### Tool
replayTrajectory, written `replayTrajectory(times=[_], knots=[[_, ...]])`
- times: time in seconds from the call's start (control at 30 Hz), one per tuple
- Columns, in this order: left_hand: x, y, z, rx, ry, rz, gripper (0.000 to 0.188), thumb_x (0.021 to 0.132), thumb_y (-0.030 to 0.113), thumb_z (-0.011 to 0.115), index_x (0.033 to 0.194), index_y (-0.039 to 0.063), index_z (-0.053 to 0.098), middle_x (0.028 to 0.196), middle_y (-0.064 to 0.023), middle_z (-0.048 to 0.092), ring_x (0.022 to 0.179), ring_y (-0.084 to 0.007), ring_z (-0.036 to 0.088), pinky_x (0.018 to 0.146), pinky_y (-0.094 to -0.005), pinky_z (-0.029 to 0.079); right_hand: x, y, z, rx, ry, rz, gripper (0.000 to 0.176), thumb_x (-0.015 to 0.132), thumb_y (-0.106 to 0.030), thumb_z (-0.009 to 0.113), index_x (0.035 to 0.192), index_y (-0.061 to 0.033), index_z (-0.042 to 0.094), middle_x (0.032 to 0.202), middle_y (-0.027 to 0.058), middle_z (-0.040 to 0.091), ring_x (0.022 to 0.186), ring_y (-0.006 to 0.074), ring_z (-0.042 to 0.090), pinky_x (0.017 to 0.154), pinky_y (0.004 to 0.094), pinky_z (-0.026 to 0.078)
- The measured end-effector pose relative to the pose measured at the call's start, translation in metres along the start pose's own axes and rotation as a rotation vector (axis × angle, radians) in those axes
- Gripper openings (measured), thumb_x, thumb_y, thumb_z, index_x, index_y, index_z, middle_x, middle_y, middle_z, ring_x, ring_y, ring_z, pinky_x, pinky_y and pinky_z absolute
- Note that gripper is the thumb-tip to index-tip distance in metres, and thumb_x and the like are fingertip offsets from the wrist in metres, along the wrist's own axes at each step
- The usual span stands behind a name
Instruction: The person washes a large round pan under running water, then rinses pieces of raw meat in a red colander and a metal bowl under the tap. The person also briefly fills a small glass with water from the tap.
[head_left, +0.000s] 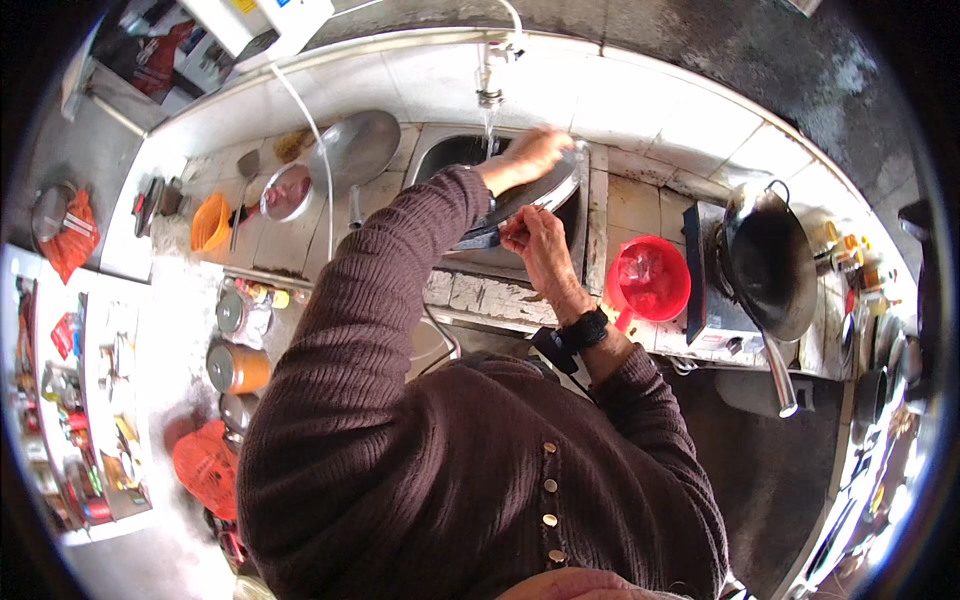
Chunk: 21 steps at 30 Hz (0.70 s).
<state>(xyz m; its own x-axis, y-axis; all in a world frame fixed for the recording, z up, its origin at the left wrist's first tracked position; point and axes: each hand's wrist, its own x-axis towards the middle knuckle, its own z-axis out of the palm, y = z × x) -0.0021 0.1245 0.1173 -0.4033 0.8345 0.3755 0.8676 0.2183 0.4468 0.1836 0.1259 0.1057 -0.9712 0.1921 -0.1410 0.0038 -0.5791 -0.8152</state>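
A round, dark metal pan (556, 187) lies tilted in the steel sink (421, 161), its rim shining. My left hand (532, 157) reaches over the far part of the pan and is blurred; whether it holds something is hidden. The fingers of my right hand (536, 238) are closed at the pan's near rim, pinching it as far as I can see. A black band with a dark device is on my right wrist. Water runs from the tap (491, 79) into the sink, just left of the pan.
Right of the sink are a red plastic dipper (667, 300) with a clear bag in it and a wok (772, 262) on a stove (724, 319). At left are a metal wok (364, 146), a bowl of meat (286, 193), a spatula (247, 165) and an orange basket (210, 223). A white hose hangs there.
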Motion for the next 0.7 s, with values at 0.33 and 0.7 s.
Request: replayTrajectory(times=[0.33, 0.7], knots=[[-0.156, -0.052, -0.066, 0.251, -0.640, -0.385, 0.036, 0.086, 0.008, 0.057, 0.122, 0.009, 0.058, 0.106, -0.0158, 0.063, 0.102, -0.0328, 0.060, 0.091, -0.0433, 0.046, 0.014, -0.011, -0.002, 0.074, -0.029, 0.041, 0.023, 0.100, -0.021, 0.044, 0.090, -0.0025, 0.053, 0.079, 0.0078, 0.060, 0.074, 0.0201, 0.064, 0.069, 0.0296, 0.052], [-0.177, 0.024, -0.074, 0.221, 0.060, -0.325, 0.060, 0.082, 0.022, 0.068, 0.133, 0.000, 0.042, 0.129, -0.0178, 0.048, 0.118, -0.0354, 0.048, 0.094, -0.0470, 0.041, 0.091, -0.042, 0.064, 0.114, -0.206, 0.033, 0.020, 0.098, -0.013, 0.044, 0.100, 0.0036, 0.056, 0.098, 0.0170, 0.064, 0.089, 0.0252, 0.065, 0.074, 0.0310, 0.052]])
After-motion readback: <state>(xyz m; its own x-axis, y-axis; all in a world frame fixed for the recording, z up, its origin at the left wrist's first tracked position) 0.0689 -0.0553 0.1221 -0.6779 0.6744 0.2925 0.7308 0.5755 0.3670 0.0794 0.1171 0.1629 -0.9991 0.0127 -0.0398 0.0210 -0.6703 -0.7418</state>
